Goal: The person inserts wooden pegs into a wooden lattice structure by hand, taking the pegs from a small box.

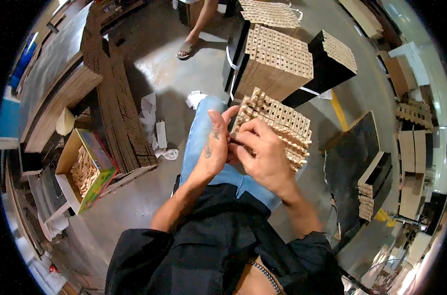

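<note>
A grey workshop floor (113,216) spreads around a person in a black top (209,236) and blue jeans (199,130), both hands meeting above the lap. Well to the left of the hands rises a broad pile of boards (61,103); beyond them and slightly right stands a tall stack of drilled wooden blocks (277,54), with a black-sided stack (326,73) just beside it. A dark panel (351,147) lies farther right. Just past the right hand, over the jeans, sits a pale bundle of drilled strips (282,118), pegs (288,136) jutting from many of its holes. An open carton (104,181) of loose wooden dowels (84,172) rests well left of the hands, while another person's sandalled foot (185,49) shows far ahead. The left hand (214,140), thumb raised, is partly spread near the bundle's near-left edge; the right hand (263,155) curls its fingers inward against it. Whether either grips anything cannot be told, as the fingers hide what lies between. White scraps (149,110) litter the floor to the left.
</note>
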`<state>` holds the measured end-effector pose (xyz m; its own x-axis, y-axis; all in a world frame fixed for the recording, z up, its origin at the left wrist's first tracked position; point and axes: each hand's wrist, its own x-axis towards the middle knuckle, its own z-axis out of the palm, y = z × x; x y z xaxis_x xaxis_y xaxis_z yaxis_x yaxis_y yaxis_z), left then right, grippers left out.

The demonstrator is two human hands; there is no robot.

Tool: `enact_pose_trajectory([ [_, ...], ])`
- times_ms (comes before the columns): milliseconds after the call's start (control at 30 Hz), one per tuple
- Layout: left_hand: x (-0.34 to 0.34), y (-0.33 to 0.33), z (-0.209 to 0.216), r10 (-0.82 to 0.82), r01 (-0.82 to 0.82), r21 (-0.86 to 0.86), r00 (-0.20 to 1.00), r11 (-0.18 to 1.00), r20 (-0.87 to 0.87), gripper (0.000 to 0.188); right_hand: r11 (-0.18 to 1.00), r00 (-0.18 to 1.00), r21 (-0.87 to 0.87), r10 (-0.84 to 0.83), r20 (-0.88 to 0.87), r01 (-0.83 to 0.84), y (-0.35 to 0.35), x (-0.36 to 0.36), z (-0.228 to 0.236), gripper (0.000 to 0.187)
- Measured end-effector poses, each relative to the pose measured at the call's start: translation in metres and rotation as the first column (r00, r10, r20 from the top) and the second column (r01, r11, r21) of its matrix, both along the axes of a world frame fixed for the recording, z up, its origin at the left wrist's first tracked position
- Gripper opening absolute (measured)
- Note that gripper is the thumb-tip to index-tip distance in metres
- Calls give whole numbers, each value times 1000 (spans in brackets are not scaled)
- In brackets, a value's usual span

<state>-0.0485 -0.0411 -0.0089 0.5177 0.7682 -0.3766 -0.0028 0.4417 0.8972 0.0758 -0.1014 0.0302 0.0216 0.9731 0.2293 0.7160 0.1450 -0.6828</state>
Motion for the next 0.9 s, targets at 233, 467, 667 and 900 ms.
enact_pose_trajectory([
  [233,3,2,-20,-4,19,190,997,982,-75,114,991,968,-134,-27,-251,-7,-6,-2,0,17],
  [467,-3,6,8,-117,116,40,993,992,21,114,981,889,-122,-190,-418,152,5,32,8,13],
  [667,-12,12,1,-88,97,-36,976,995,202,108,947,946,-39,-321,-53,319,39,89,-41,15],
  [900,-13,21,-10,192,7,-347,823,938,534,88,948,946,25,-318,59,317,34,80,-35,15],
])
